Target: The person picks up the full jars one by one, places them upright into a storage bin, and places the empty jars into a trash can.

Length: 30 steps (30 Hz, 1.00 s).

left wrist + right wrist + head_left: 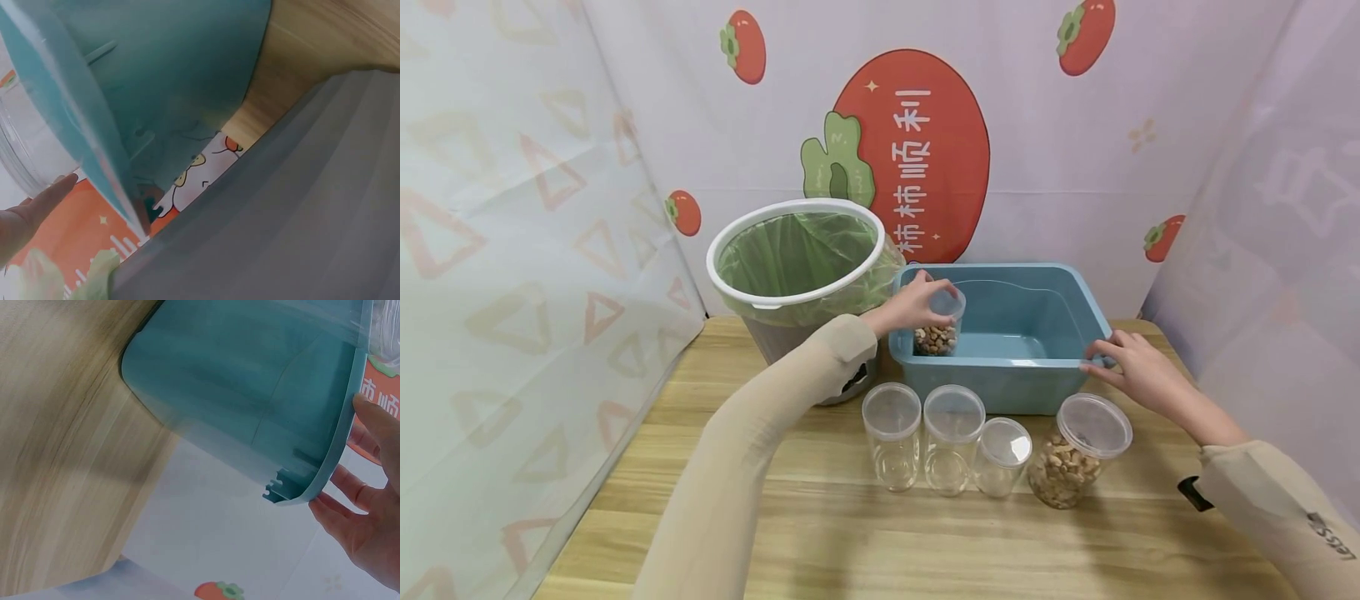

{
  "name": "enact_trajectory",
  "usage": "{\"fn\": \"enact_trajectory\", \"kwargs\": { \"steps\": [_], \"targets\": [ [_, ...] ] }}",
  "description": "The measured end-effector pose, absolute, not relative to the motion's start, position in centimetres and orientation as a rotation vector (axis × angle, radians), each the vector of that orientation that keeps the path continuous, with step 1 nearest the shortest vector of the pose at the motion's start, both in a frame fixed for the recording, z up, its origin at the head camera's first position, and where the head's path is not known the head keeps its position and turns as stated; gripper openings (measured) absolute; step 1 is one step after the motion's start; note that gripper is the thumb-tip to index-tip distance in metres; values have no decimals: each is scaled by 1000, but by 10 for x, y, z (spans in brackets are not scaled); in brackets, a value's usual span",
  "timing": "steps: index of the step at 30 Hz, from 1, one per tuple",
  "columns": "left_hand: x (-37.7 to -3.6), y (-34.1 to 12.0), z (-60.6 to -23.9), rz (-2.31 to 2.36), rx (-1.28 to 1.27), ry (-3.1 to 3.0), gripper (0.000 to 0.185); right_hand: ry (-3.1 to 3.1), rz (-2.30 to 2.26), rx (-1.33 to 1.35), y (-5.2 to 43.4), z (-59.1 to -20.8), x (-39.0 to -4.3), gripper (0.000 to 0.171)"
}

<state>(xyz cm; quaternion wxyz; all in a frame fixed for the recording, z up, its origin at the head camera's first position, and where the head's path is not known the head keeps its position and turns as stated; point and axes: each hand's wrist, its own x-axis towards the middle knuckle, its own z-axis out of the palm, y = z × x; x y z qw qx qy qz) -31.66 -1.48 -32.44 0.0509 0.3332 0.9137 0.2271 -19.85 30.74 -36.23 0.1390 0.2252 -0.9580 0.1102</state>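
Observation:
In the head view my left hand (917, 302) grips the top of a clear plastic jar (951, 304) over the left end of a blue bin (977, 387). Small brown and tan pieces (936, 340), like nuts or pebbles, fill the jar's lower part. The left wrist view catches the left fingers (53, 194) against the jar's clear wall (28, 144), just past the bin's rim. At the bin's right front corner my right hand (1138, 371) pinches the rim, thumb on one side and fingers on the other, as the right wrist view (369, 494) also shows.
A grey trash can with a white rim (752, 302) and green liner stands left of the bin. Before the bin are two tall lidded jars (892, 442), a shorter one (997, 467) and a jar of light brown pieces (1067, 471). All stand on a wooden table (880, 550).

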Motion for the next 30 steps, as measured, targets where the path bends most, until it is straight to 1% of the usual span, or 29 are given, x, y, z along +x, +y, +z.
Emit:
{"fn": "enact_trajectory", "kwargs": {
  "steps": [14, 18, 23, 26, 30],
  "targets": [
    [-317, -15, -341, 591, 1002, 2694, 41, -2761, 311, 657, 308, -364, -200, 13],
    [-317, -17, -337, 557, 974, 2692, 43, -2760, 322, 664, 309, -364, -200, 13],
    [-313, -17, -328, 468, 1041, 2697, 36, -2764, 334, 669, 309, -363, -200, 13],
    [-305, -17, -320, 445, 1099, 2691, 32, -2765, 331, 668, 308, -363, -200, 13],
    [-288, -15, -308, 442, 1143, 2655, 32, -2759, 333, 666, 308, -364, -200, 13]
  ]
}}
